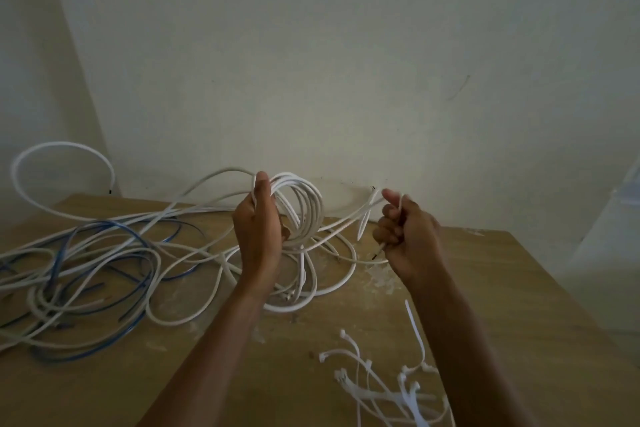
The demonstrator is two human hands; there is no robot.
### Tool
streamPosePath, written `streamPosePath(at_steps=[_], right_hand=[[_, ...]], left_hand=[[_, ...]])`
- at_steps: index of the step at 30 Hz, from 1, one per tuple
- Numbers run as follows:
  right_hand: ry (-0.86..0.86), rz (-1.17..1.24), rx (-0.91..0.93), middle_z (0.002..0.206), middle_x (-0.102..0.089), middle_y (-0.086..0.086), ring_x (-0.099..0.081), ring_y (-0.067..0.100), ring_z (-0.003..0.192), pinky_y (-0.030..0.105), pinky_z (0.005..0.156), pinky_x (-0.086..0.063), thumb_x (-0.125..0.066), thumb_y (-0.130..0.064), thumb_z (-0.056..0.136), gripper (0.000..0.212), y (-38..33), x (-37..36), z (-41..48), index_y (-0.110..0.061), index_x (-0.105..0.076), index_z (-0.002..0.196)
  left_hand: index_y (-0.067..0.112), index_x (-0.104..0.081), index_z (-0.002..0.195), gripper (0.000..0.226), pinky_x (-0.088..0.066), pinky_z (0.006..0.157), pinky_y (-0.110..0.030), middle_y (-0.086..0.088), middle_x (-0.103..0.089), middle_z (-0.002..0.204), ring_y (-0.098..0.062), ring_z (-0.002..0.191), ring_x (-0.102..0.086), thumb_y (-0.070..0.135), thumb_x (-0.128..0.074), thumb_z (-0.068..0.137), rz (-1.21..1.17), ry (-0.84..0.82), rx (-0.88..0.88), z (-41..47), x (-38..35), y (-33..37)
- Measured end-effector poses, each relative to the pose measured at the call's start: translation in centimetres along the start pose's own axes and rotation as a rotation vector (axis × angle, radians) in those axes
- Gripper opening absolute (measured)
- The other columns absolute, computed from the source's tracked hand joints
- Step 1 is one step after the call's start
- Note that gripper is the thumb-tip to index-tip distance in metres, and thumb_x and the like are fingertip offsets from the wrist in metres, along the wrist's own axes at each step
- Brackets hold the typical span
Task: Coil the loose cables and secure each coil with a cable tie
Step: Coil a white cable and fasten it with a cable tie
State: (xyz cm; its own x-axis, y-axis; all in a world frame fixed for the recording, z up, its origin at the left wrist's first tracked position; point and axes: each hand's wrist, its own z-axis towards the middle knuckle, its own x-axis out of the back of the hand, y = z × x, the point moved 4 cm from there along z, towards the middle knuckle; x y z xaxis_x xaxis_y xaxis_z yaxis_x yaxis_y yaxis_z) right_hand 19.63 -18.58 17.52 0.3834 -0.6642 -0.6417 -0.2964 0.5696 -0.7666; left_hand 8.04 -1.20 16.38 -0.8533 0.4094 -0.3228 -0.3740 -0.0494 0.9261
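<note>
- Coil of white cable (pixel 308 208) hangs upright in the air above the far part of the bench (pixel 519 288), several loops gathered together and held up by the left hand (pixel 258 229).
- Left-hand fingers (pixel 284 234) are curled round the bundle of loops. The thumb stands up along the top of the coil, and the back of the hand faces the camera.
- Right hand (pixel 407 236) is just to the right of the coil and apart from it, closed in a fist round a white cable strand (pixel 367 215). Its fingers (pixel 382 234) are folded tight. The strand comes out above the thumb, and a short end with a dark tip sticks out below the fist.
- Slack white strands drop from the coil to the bench and lie in loose loops under and between the two hands.
- Tangle of loose cables (pixel 86 270), white and blue mixed, sprawls over the left part of the bench. One white loop (pixel 62 146) arches high above it against the wall (pixel 346 62).
- Cable ties (pixel 381 388), white, lie in a scattered heap on the near right part of the bench beside the right forearm. A single tie (pixel 415 329) lies a little apart on the far side of the heap.
- Bench top is light brown wood with pale scuffed patches near the middle.
</note>
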Motion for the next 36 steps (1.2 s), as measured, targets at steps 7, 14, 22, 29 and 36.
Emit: streamPosePath(at_steps=[7, 14, 22, 29, 36], right_hand=[[-0.417, -1.008, 0.623, 0.074, -0.057, -0.017, -0.055, 0.0, 0.063, 0.014, 0.057, -0.041, -0.044, -0.014, 0.108, 0.025, 1.9, -5.0, -4.0, -0.009, -0.067, 0.113], [-0.535, -1.349, 0.738, 0.098, -0.072, -0.001, -0.067, 0.012, 0.083, 0.036, 0.073, -0.057, -0.044, -0.018, 0.105, 0.024, 4.5, -5.2, -4.2, -0.015, -0.068, 0.11], [-0.509, -1.344, 0.724, 0.089, -0.062, -0.007, -0.058, 0.004, 0.078, 0.019, 0.068, -0.046, -0.054, -0.023, 0.104, 0.018, 2.6, -5.2, -4.3, -0.016, -0.069, 0.096], [-0.232, -1.147, 0.632, 0.135, -0.059, 0.006, -0.063, 0.013, 0.11, 0.029, 0.085, -0.055, -0.041, -0.049, 0.104, 0.058, 0.4, -2.3, -1.8, -0.031, -0.025, 0.157], [0.038, -1.001, 0.81, 0.07, -0.058, -0.008, -0.053, 0.006, 0.058, 0.023, 0.056, -0.045, -0.042, -0.017, 0.109, 0.034, 0.8, -1.0, -1.4, -0.021, -0.057, 0.139]], left_hand=[[0.017, -0.051, 0.071, 0.05, -0.034, 0.05, -0.029, 0.002, -0.043, 0.052, -0.015, 0.045, -0.039, 0.054, -0.041, 0.104, -0.083, -0.226, 0.099, -0.9, -1.6, -0.6], [0.02, -0.059, 0.068, 0.051, -0.043, 0.062, -0.033, -0.005, -0.052, 0.062, -0.021, 0.06, -0.05, 0.06, -0.049, 0.099, 0.048, -0.307, 0.047, -1.0, -1.7, -0.1], [0.017, -0.046, 0.067, 0.047, -0.036, 0.049, -0.025, -0.001, -0.036, 0.056, -0.013, 0.049, -0.037, 0.043, -0.045, 0.106, 0.047, -0.365, 0.037, -1.1, -1.7, 0.0], [0.02, -0.043, 0.074, 0.039, -0.025, 0.048, -0.025, 0.001, -0.015, 0.064, -0.011, 0.051, -0.018, 0.044, -0.046, 0.104, -0.297, -0.598, 0.318, -2.5, -3.3, 0.2], [0.012, -0.051, 0.08, 0.041, -0.044, 0.054, -0.026, -0.006, -0.045, 0.065, -0.014, 0.055, -0.048, 0.044, -0.043, 0.104, -0.226, -0.71, 0.289, -5.0, -4.9, -0.6]])
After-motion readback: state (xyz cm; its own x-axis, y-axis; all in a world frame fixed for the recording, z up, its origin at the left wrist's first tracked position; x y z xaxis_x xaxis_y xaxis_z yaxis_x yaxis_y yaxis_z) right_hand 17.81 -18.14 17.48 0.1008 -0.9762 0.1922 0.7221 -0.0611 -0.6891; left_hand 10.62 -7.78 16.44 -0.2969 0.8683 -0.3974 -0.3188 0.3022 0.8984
